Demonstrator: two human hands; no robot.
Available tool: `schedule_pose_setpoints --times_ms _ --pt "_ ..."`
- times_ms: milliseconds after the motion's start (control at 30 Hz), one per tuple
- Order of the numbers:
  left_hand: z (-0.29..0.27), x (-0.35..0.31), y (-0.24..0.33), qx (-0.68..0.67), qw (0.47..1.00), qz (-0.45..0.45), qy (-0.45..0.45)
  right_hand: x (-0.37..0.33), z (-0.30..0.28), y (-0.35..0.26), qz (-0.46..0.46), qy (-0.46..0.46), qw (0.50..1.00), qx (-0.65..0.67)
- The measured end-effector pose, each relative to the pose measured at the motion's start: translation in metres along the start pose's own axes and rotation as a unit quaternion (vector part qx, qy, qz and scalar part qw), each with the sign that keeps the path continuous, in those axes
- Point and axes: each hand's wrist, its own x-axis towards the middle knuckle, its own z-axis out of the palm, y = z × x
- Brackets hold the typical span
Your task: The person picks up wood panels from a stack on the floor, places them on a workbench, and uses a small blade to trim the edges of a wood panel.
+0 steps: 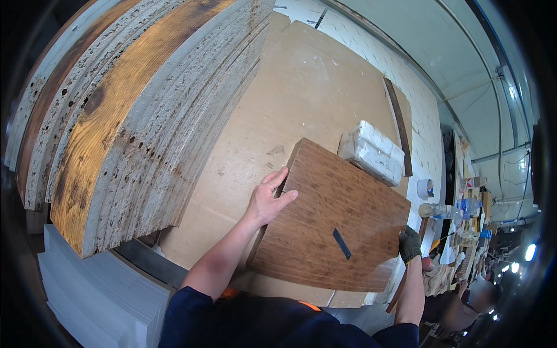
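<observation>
A thick brown wood-grain panel (331, 203) lies flat in front of me on a cardboard-covered work surface (249, 139). My bare left hand (271, 197) grips its left edge, thumb over the top face and fingers along the side. At the opposite edge my right hand (409, 245), in a dark glove, is closed around the rim; its fingertips are partly hidden. A small dark flat strip (342, 243) rests on the panel's top face. Just beyond the far edge sits a block wrapped in white plastic (372, 154).
Tall stacked boards (151, 127) with rough grey edges stand at left, above white sheets (104, 290). A dark brown strip (398, 127) lies at the far right. Nearby are a tape roll (425, 188) and plastic bottles (441, 211). Another person (458, 310) is at lower right.
</observation>
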Motion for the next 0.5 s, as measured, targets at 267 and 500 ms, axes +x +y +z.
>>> schedule_pose_setpoints --times_ms 267,500 --pt "0.000 0.001 -0.003 -0.008 1.000 -0.010 0.003 0.008 -0.005 0.008 -0.017 -0.018 1.000 -0.012" --pt "0.001 0.001 -0.001 -0.007 1.000 -0.008 0.004 0.020 -0.028 0.033 -0.081 -0.011 0.987 -0.138"
